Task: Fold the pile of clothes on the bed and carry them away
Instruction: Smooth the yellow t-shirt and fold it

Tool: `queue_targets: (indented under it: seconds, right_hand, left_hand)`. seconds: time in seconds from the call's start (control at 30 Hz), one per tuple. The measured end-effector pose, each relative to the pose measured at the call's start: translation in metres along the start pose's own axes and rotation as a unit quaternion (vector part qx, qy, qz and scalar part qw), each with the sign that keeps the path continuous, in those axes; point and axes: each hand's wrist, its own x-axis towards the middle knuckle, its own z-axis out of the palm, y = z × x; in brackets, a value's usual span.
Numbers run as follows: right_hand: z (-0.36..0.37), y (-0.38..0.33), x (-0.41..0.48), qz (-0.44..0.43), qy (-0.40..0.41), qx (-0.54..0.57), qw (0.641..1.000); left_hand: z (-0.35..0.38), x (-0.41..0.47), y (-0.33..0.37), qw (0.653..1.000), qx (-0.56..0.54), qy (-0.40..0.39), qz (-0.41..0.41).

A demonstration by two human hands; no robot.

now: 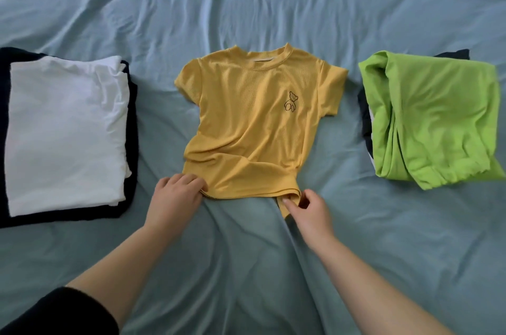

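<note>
As left hand (176, 195), right hand (309, 211) pinch it, shirt (246, 129) lies flat.

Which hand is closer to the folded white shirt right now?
Left. The left hand grips the yellow shirt at its hem, just right of the white shirt; the right hand pinches the hem's other corner, farther away.

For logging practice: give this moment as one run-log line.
yellow T-shirt: laid out, unfolded | left hand: grips hem | right hand: pinches hem | at left: folded white top | at right: green garment
</note>
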Motion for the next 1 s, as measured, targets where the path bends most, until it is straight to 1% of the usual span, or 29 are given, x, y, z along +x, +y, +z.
queue_targets:
  seconds: [0.03, 0.1, 0.17, 0.2, 0.27, 0.37, 0.43, 0.47, 0.5, 0.53, 0.6, 0.67, 0.7, 0.77, 0.83, 0.93, 0.97, 1.0]
  right_hand:
    - [-0.003, -0.001, -0.003, -0.005, 0.01, 0.018, 1.0]
    - [-0.017, -0.003, -0.012, -0.02, 0.041, 0.007, 0.999]
    - [-0.037, -0.002, -0.02, -0.064, 0.049, -0.048, 0.996]
    - [-0.048, 0.001, -0.023, -0.101, 0.051, -0.108, 0.988]
    - [-0.069, 0.005, -0.03, -0.194, 0.075, -0.235, 0.95]
    - [-0.097, 0.012, -0.045, -0.334, 0.135, -0.352, 0.864]
    - [-0.112, 0.017, -0.054, -0.405, 0.131, -0.421, 0.801]
    - [-0.118, 0.022, -0.056, -0.426, 0.112, -0.446, 0.779]
    - [-0.123, 0.029, -0.058, -0.428, 0.081, -0.464, 0.771]
    - [-0.127, 0.037, -0.061, -0.416, 0.047, -0.48, 0.771]
    - [-0.131, 0.056, -0.061, -0.356, -0.042, -0.52, 0.775]
    - [-0.131, 0.084, -0.057, -0.289, -0.125, -0.586, 0.747]
    - [-0.129, 0.093, -0.059, -0.261, -0.158, -0.607, 0.734]
    - [-0.124, 0.11, -0.063, -0.245, -0.171, -0.625, 0.722]
    - [-0.121, 0.128, -0.073, -0.234, -0.169, -0.641, 0.711]
    - [-0.124, 0.143, -0.092, -0.213, -0.19, -0.664, 0.691]
    - [-0.124, 0.144, -0.099, -0.221, -0.181, -0.656, 0.699]
    - [-0.123, 0.143, -0.107, -0.244, -0.148, -0.637, 0.716]
  left_hand:
    - [-0.002, -0.006, -0.002, 1.0, -0.017, -0.004, -0.001]
    - [-0.01, -0.02, -0.007, 0.999, -0.048, -0.012, -0.01]
    - [-0.018, -0.037, -0.013, 0.998, -0.064, -0.007, -0.013]
    - [-0.022, -0.045, -0.016, 0.998, -0.068, -0.001, -0.003]
    - [-0.028, -0.062, -0.021, 0.997, -0.065, 0.008, 0.032]
    - [-0.036, -0.086, -0.018, 0.994, -0.048, 0.042, 0.092]
    - [-0.041, -0.101, -0.012, 0.988, -0.02, 0.049, 0.145]
    - [-0.039, -0.108, -0.01, 0.984, -0.006, 0.041, 0.172]
    - [-0.036, -0.115, -0.009, 0.98, 0.01, 0.034, 0.194]
    - [-0.031, -0.122, -0.008, 0.977, 0.025, 0.027, 0.21]
    - [-0.019, -0.132, -0.005, 0.973, 0.051, 0.01, 0.227]
    - [-0.002, -0.139, 0.002, 0.97, 0.063, -0.018, 0.236]
    - [0.008, -0.142, 0.006, 0.969, 0.068, -0.047, 0.232]
    - [0.032, -0.15, 0.01, 0.965, 0.076, -0.14, 0.21]
    - [0.05, -0.162, 0.011, 0.957, 0.08, -0.228, 0.16]
    - [0.059, -0.179, 0.02, 0.949, 0.098, -0.269, 0.133]
    - [0.057, -0.184, 0.026, 0.949, 0.101, -0.268, 0.132]
    - [0.056, -0.188, 0.032, 0.958, 0.097, -0.229, 0.142]
